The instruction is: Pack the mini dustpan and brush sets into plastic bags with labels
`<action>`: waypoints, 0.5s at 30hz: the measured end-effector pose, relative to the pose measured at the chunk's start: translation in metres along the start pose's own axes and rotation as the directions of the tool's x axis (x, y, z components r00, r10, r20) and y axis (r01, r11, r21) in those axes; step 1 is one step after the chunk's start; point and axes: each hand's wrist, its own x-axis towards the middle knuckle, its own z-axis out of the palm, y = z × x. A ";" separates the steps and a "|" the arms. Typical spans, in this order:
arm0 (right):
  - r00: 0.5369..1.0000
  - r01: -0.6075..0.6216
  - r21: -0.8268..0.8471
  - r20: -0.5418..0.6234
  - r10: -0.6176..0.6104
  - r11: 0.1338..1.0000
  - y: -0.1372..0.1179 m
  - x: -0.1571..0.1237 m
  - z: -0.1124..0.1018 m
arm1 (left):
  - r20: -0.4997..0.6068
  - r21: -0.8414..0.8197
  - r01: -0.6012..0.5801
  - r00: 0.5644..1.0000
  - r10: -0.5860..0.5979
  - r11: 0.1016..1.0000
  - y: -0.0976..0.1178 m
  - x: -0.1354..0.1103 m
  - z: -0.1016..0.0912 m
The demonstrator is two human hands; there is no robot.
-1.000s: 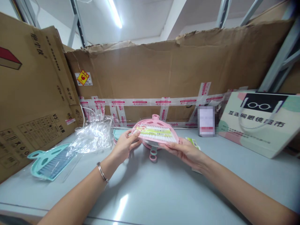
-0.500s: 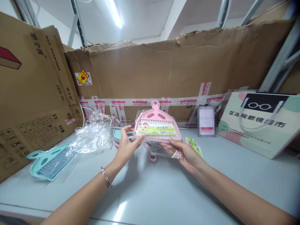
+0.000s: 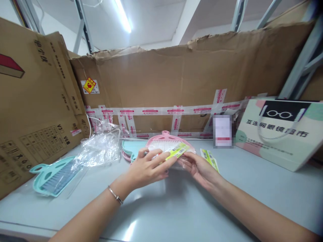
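Note:
A pink dustpan and brush set [image 3: 164, 138] in a clear plastic wrapper tilts back, its handle toward the rear box. My right hand [image 3: 199, 166] pinches its lower right corner, beside a yellow-green label card [image 3: 178, 151] that sits slanted. Across the front of the wrapper lies my left hand [image 3: 148, 166], fingers stretched and apart, their tips at the card's lower edge; its thumb is not clearly visible. Just behind the left hand are stacked teal and pink dustpans [image 3: 133, 148], partly covered. To the right of my right hand lies another label card [image 3: 210, 160].
A wrapped teal dustpan and brush [image 3: 54, 176] lies at the left, next to crumpled clear plastic [image 3: 101, 148]. Cardboard boxes [image 3: 161, 77] wall off the rear and left of the grey table [image 3: 161, 215]. A paper bag with glasses print [image 3: 280, 134] stands at the right.
The pink set has gone lower and tipped back from nearly upright. Its label has turned from level to slanted. My left hand moved from its left edge across its front.

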 end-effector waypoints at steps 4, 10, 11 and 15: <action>1.000 0.013 0.002 -0.005 -0.013 1.000 0.000 -0.003 0.002 | -0.031 -0.068 0.044 0.998 -0.046 0.997 0.000 0.003 -0.007; 1.000 -0.009 -0.033 -0.004 0.009 0.999 -0.002 -0.006 0.003 | -0.180 -0.032 0.157 0.971 -0.160 0.987 -0.021 -0.001 -0.003; 1.000 -0.015 -0.036 -0.003 0.015 0.999 -0.002 -0.006 0.003 | -0.192 -0.046 0.162 0.967 -0.168 0.986 -0.023 -0.001 -0.002; 0.999 -0.020 -0.039 0.033 0.021 0.999 0.000 -0.005 0.001 | -0.294 -0.125 0.123 0.943 -0.155 0.984 -0.019 -0.002 -0.001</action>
